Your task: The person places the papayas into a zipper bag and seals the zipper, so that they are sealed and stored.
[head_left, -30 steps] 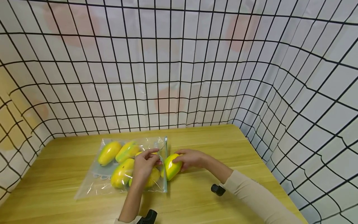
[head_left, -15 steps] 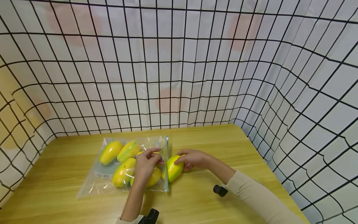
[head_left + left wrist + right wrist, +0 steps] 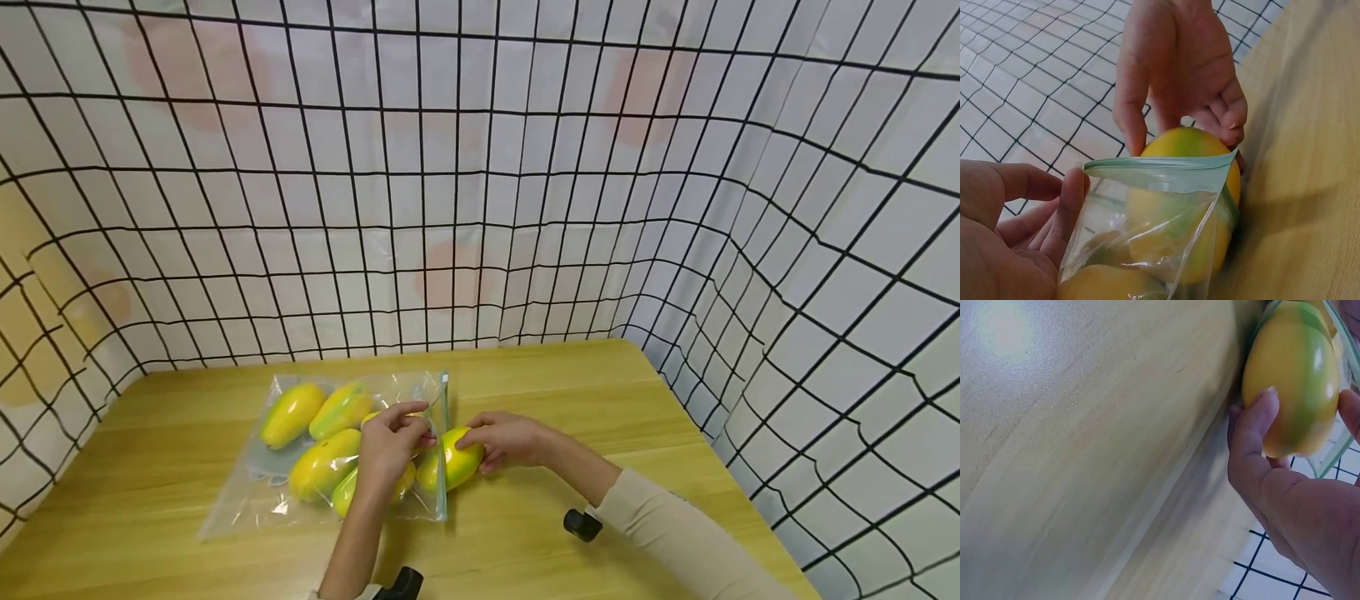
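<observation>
A clear zip bag (image 3: 251, 500) with a pale green seal strip (image 3: 1160, 164) lies on the table, its mouth facing right. Several yellow-green mangoes (image 3: 294, 415) are inside it. My left hand (image 3: 386, 454) reaches over the bag and pinches the edge of its mouth between thumb and finger, as the left wrist view shows. Fingers and thumb of my right hand (image 3: 513, 442) grip another mango (image 3: 1294, 378) by its near end. That mango is partly inside the bag mouth, its far end behind the clear plastic. My left forearm hides part of the bagged mangoes.
The wooden table (image 3: 570, 383) extends around the bag on every side. Black grid netting (image 3: 480, 200) over a pale patterned sheet stands along the back and both sides. A small black camera (image 3: 582, 525) is worn at my right wrist.
My right hand has pushed the mango leftward, deeper into the bag mouth. Lower mangoes inside have shifted left and down a little. My left hand keeps its hold on the bag edge.
</observation>
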A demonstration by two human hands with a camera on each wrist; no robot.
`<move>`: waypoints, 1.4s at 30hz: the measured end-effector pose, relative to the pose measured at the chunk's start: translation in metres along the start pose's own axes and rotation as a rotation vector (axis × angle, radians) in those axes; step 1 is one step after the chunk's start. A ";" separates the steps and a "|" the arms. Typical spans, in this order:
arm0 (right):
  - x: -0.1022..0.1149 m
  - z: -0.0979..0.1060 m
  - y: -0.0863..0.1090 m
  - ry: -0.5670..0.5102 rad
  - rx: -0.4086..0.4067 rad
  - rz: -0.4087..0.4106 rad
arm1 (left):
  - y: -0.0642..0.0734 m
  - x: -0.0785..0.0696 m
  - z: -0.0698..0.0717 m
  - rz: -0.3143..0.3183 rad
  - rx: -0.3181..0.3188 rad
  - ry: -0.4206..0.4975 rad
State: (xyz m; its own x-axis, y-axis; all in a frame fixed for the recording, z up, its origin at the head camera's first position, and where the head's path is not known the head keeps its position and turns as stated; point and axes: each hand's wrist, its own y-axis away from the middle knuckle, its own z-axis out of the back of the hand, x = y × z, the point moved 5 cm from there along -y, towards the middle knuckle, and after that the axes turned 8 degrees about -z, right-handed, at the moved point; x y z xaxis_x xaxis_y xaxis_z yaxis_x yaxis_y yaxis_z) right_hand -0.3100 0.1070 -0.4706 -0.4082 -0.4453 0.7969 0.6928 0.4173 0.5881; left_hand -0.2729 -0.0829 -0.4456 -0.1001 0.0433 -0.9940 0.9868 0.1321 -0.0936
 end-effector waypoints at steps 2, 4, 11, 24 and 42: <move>0.000 -0.001 0.000 -0.004 0.001 -0.010 | 0.000 0.000 0.000 -0.001 0.004 -0.003; 0.001 -0.003 0.001 -0.004 0.012 -0.013 | -0.001 -0.001 0.000 -0.003 0.008 -0.001; 0.006 -0.010 0.001 0.012 0.082 -0.024 | -0.003 0.000 -0.002 0.007 0.012 0.003; 0.004 -0.019 0.002 0.039 0.112 -0.054 | -0.002 0.007 0.002 0.025 0.001 0.006; 0.003 -0.029 0.001 0.000 0.088 -0.022 | 0.001 0.007 0.000 0.043 0.014 0.010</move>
State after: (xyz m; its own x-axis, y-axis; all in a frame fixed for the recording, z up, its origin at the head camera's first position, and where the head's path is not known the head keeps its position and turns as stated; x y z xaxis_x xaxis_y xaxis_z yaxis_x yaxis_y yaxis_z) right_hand -0.2934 0.0835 -0.4715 -0.4224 -0.4550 0.7839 0.6290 0.4755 0.6150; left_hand -0.2724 -0.0829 -0.4530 -0.0590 0.0588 -0.9965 0.9919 0.1159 -0.0519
